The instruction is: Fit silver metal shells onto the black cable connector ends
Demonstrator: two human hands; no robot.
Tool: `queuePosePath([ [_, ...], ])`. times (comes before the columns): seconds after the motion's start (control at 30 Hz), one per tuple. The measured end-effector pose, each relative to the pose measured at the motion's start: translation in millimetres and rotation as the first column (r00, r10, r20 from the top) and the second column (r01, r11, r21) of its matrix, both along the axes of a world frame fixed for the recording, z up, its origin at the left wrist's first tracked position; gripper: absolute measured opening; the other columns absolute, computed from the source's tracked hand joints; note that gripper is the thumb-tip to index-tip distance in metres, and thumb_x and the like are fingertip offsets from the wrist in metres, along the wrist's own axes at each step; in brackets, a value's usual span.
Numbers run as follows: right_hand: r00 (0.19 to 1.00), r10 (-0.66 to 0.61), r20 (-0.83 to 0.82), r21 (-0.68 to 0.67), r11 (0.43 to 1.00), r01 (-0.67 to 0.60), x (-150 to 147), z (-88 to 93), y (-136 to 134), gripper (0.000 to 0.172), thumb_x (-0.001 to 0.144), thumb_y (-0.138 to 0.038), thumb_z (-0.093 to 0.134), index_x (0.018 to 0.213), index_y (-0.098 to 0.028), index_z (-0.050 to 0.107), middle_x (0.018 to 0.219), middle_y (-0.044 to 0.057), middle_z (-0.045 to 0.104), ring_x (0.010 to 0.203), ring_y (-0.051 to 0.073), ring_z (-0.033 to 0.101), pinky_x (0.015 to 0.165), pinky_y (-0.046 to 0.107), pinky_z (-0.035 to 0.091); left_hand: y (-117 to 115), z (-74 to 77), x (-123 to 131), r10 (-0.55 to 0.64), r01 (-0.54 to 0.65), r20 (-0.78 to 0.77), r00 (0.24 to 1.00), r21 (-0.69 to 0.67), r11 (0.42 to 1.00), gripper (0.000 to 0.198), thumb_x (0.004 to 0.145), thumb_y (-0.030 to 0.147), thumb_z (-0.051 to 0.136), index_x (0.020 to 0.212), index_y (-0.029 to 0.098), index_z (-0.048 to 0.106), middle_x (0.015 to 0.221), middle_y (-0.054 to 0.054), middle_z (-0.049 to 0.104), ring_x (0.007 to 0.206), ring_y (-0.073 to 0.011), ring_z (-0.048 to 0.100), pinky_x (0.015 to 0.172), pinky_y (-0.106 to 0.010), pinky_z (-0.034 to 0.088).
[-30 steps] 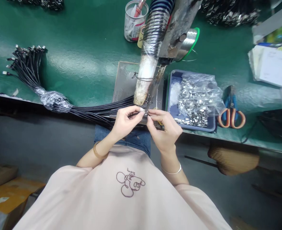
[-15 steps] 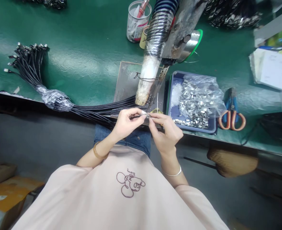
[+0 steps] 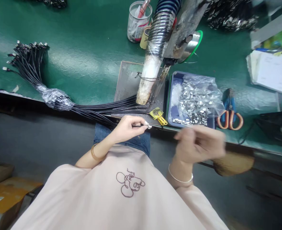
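My left hand [image 3: 126, 127] pinches the end of a thin black cable [image 3: 142, 126], whose small metal tip points right, just off the bench's front edge. That cable belongs to a bundle of black cables [image 3: 59, 102] wrapped in plastic and fanning out to the left. My right hand [image 3: 199, 143] is blurred by motion, below the blue tray [image 3: 171, 95] of small metal shells [image 3: 195, 102]; its fingers cannot be made out. A small yellow tool [image 3: 158, 115] lies on the grey metal plate [image 3: 126, 83].
A soldering fixture with a ribbed hose [image 3: 160, 32] hangs over the plate. Orange-handled scissors [image 3: 230, 115] lie right of the tray. A clear cup [image 3: 138, 20] stands at the back, papers [image 3: 270, 70] at far right. Cardboard boxes [image 3: 4, 191] sit on the floor.
My right hand has let go of the cable tip and swung right and down, towards the tray's front. The left hand keeps its hold and has dropped slightly. The yellow tool now shows.
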State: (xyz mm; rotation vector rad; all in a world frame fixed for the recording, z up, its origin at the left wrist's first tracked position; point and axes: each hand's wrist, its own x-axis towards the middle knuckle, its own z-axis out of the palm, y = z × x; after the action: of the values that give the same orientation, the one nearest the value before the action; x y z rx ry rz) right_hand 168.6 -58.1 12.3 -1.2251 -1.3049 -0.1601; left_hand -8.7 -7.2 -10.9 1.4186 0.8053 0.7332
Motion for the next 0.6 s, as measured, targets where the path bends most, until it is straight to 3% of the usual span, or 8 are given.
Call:
queuePosePath([
  [0.07, 0.991, -0.131, 0.0, 0.25, 0.96, 0.127, 14.3, 6.9, 0.6, 0.01, 0.087, -0.036, 0.071, 0.086, -0.026, 0.073, 0.055, -0.004, 0.052, 0.032, 0.007, 0.042, 0.031, 0.025, 0.025, -5.1, -2.8, -2.6, -0.045, 0.046, -0.048, 0.998, 0.012, 0.999, 0.016, 0.078, 0.028, 0.069, 0.069, 0.015, 0.071, 0.049, 0.008, 0.036, 0.048, -0.0063, 0.027, 0.047, -0.022, 0.021],
  [0.1, 0.987, -0.156, 0.033, 0.265, 0.954, 0.142, 22.4, 9.2, 1.3, 0.013, 0.086, -0.037, 0.072, 0.089, -0.025, 0.074, 0.063, -0.002, 0.056, 0.032, 0.006, 0.041, 0.03, 0.025, 0.024, -7.5, -4.4, -3.8, -0.056, 0.057, -0.062, 0.997, 0.013, 0.998, 0.016, 0.077, 0.027, 0.069, 0.067, 0.015, 0.07, 0.049, 0.008, 0.035, 0.048, -0.006, 0.026, 0.047, -0.022, 0.02],
  [0.17, 0.98, -0.129, 0.152, 0.023, 0.992, 0.127, 39.4, 10.4, 3.0, 0.009, 0.086, -0.03, 0.071, 0.092, -0.024, 0.072, 0.075, 0.002, 0.065, 0.034, 0.007, 0.05, 0.031, 0.025, 0.031, -11.7, -8.3, -6.1, -0.07, 0.071, -0.075, 0.995, 0.012, 0.997, 0.017, 0.075, 0.024, 0.069, 0.062, 0.015, 0.067, 0.048, 0.009, 0.031, 0.048, -0.0055, 0.022, 0.047, -0.021, 0.017],
  [0.27, 0.969, 0.0, 0.248, -0.363, 0.927, 0.093, 63.1, 4.9, 7.5, 0.005, 0.085, -0.021, 0.072, 0.086, -0.023, 0.068, 0.057, -0.001, 0.065, 0.041, 0.014, 0.063, 0.04, 0.023, 0.044, -17.2, -16.2, -9.5, -0.088, 0.087, -0.076, 0.993, -0.025, 0.996, 0.021, 0.078, 0.029, 0.069, 0.064, 0.014, 0.07, 0.045, 0.009, 0.035, 0.044, -0.0047, 0.025, 0.045, -0.02, 0.02],
  [0.33, 0.95, 0.068, 0.306, -0.427, 0.901, 0.073, 75.6, -1.3, 13.1, 0.018, 0.082, -0.028, 0.077, 0.07, -0.024, 0.063, 0.05, -0.001, 0.064, 0.04, 0.014, 0.061, 0.041, 0.024, 0.044, -20.9, -22.1, -11.4, -0.095, 0.09, -0.047, 0.994, -0.105, 0.99, 0.025, 0.081, 0.036, 0.07, 0.079, 0.012, 0.076, 0.046, 0.006, 0.047, 0.042, -0.0057, 0.037, 0.044, -0.019, 0.029],
  [0.43, 0.933, 0.16, 0.324, -0.453, 0.892, 0.005, 88.4, -10.1, 24.4, 0.027, 0.082, -0.034, 0.077, 0.062, -0.025, 0.061, 0.056, 0.0, 0.069, 0.039, 0.012, 0.059, 0.039, 0.024, 0.042, -24.5, -28.4, -13.0, -0.043, 0.044, 0.01, 0.999, -0.172, 0.984, 0.036, 0.08, 0.041, 0.075, 0.097, 0.009, 0.078, 0.06, -0.003, 0.068, 0.046, -0.0101, 0.055, 0.045, -0.021, 0.043],
  [0.53, 0.907, 0.289, 0.307, -0.48, 0.87, -0.115, 96.1, -15.8, 34.9, 0.026, 0.083, -0.031, 0.075, 0.062, -0.024, 0.061, 0.063, 0.001, 0.072, 0.04, 0.011, 0.059, 0.04, 0.022, 0.043, -19.4, -28.7, -13.1, 0.158, -0.16, 0.033, 0.987, 0.094, 0.983, 0.028, 0.083, 0.039, 0.074, 0.089, 0.012, 0.078, 0.074, -0.007, 0.073, 0.058, -0.0125, 0.062, 0.053, -0.024, 0.051],
  [0.6, 0.895, 0.315, 0.314, -0.508, 0.853, -0.122, 98.6, -16.5, 39.2, 0.026, 0.081, -0.028, 0.076, 0.06, -0.024, 0.06, 0.059, 0.0, 0.07, 0.039, 0.01, 0.056, 0.04, 0.023, 0.041, -9.4, -27.3, -12.2, 0.302, -0.282, 0.016, 0.953, 0.406, 0.869, 0.02, 0.089, 0.032, 0.069, 0.085, 0.015, 0.078, 0.08, -0.008, 0.073, 0.069, -0.0147, 0.064, 0.065, -0.028, 0.055],
])
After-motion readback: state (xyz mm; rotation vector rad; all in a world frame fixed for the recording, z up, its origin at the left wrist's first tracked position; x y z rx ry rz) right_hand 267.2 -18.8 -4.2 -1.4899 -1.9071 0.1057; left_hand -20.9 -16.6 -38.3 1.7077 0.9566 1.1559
